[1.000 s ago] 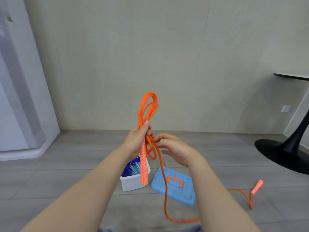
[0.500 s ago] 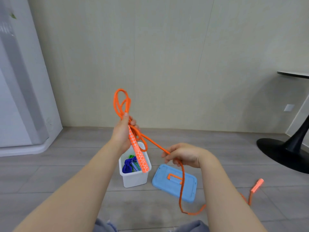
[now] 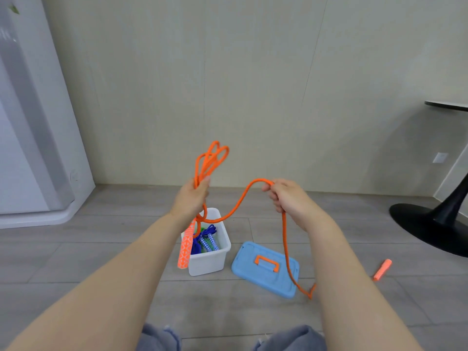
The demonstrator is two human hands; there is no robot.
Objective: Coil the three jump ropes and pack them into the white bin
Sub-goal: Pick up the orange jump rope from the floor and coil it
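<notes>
We see the left hand (image 3: pixel 191 198) raised, gripping a bundle of orange rope (image 3: pixel 238 202) loops that stand up above the fist. One patterned handle (image 3: pixel 186 245) hangs below that hand, in front of the bin's left wall. The right hand (image 3: pixel 288 197) pinches the rope's free run, which sags between the hands and drops from the right fist to the floor, crossing the blue lid (image 3: pixel 266 269). The second handle (image 3: pixel 382 269) lies on the floor, far right. The white bin (image 3: pixel 210 262) stands open beside the lid, blue and green ropes (image 3: pixel 206 240) inside. A black table base (image 3: pixel 435 224) sits at right.
</notes>
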